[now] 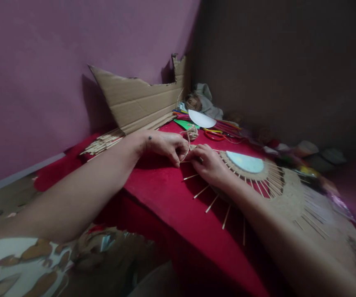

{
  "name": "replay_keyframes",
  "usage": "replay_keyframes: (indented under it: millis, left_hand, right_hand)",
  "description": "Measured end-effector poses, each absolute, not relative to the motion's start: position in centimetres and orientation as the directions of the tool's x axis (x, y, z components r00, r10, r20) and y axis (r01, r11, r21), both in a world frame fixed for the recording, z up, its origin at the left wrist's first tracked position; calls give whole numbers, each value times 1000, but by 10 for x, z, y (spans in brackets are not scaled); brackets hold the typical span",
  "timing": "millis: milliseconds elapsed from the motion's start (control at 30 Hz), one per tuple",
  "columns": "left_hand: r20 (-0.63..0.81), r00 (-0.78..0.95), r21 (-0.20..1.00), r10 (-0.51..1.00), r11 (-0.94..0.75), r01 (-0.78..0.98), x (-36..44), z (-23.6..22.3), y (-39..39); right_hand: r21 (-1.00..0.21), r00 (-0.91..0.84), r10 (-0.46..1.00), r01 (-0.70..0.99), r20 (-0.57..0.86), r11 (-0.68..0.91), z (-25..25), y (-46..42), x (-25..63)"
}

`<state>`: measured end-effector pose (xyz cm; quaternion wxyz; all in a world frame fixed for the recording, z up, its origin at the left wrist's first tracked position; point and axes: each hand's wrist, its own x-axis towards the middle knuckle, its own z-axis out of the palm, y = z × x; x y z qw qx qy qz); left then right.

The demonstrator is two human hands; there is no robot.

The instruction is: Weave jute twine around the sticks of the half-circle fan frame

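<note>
A round woven piece point(277, 183) with thin sticks radiating from a pale blue centre point(246, 161) lies on the red cloth point(171, 198). My left hand point(165, 145) is closed in a pinch on a jute string point(186, 149) at the piece's left edge. My right hand point(210, 164) rests on the woven rim with fingers curled, pressing the string and sticks right beside the left hand. A small bundle of the same string point(192, 133) lies just behind both hands.
A torn cardboard sheet point(140, 99) leans on the purple wall. A pile of loose sticks point(103, 142) lies at its foot. A white half disc point(201, 119), green paper, red scissors point(213, 134), coloured rods and a twine ball point(193, 102) sit at the back.
</note>
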<state>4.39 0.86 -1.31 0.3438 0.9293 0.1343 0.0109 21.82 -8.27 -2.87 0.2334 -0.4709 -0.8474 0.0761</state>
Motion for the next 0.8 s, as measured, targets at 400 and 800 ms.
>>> replay_keyframes:
  millis: [400,800]
  left_hand:
    - [-91,949,662,301,-693,284,45,-15,9]
    - [-51,906,633,420,-688,355,40,-10,6]
  right_hand:
    - [-608,-184,961,745,206,274,-27,-82,201]
    - [-459,-280,883,772,378,441,-37,-99,218]
